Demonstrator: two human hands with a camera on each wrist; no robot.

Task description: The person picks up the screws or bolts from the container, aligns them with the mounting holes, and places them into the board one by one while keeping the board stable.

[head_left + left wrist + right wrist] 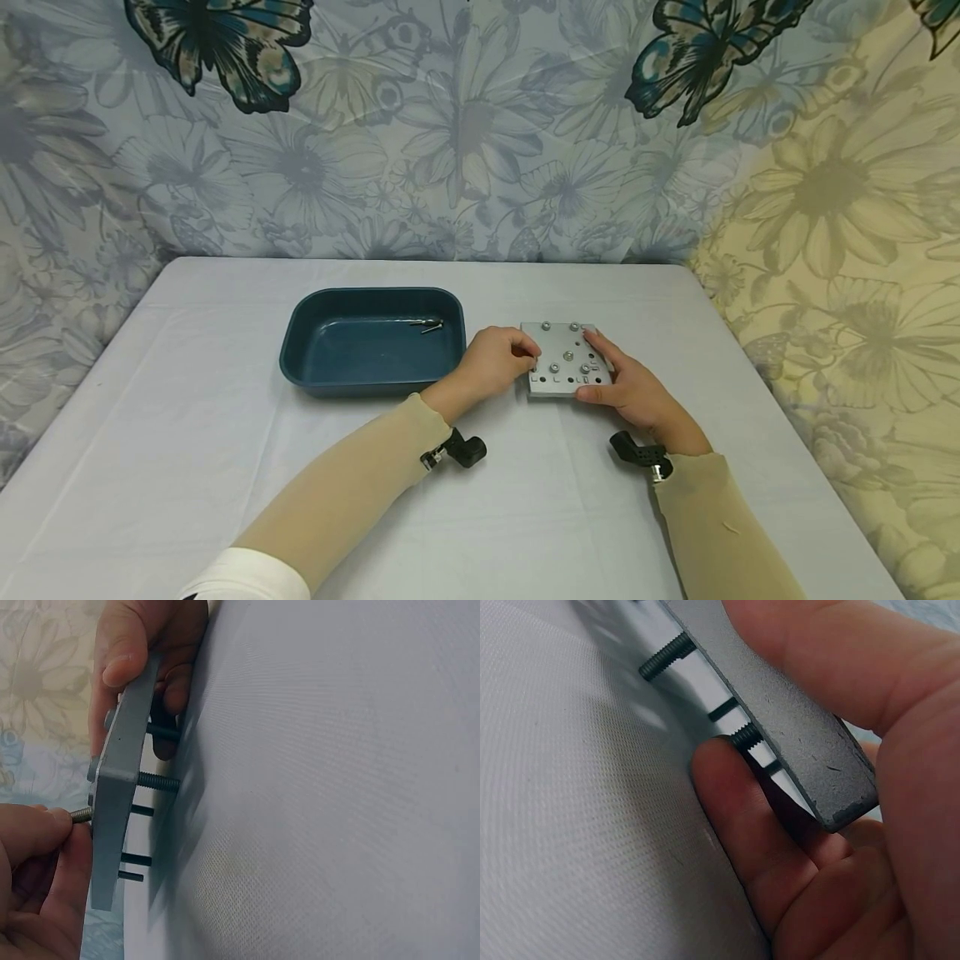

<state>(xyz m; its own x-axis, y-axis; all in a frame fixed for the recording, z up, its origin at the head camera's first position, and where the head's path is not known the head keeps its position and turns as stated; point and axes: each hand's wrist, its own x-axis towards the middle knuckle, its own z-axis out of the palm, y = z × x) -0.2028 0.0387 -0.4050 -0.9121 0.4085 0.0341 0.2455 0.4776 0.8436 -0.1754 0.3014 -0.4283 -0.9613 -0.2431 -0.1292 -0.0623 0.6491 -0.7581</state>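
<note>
A grey metal plate (pixel 557 340) carries several screws and rows of small holes. Its right side is gripped by my right hand (pixel 636 393), which holds it above the white tablecloth. In the right wrist view the thumb (pixel 810 645) lies over the plate's edge while a finger (pixel 739 802) reaches underneath, beside a protruding threaded shank (pixel 748 736). My left hand (pixel 491 362) is at the plate's left edge. Between thumb and finger it pinches a screw (pixel 80 816), whose threaded end meets the plate's upper face. Several threaded shanks (pixel 159 782) stick out below the plate.
Left of the plate stands a dark teal tray (pixel 330 385) with a few loose metal screws (pixel 431 327) in its right part. The white-covered table (pixel 187 400) ends at a flower-patterned cloth wall (pixel 465 183) at the back.
</note>
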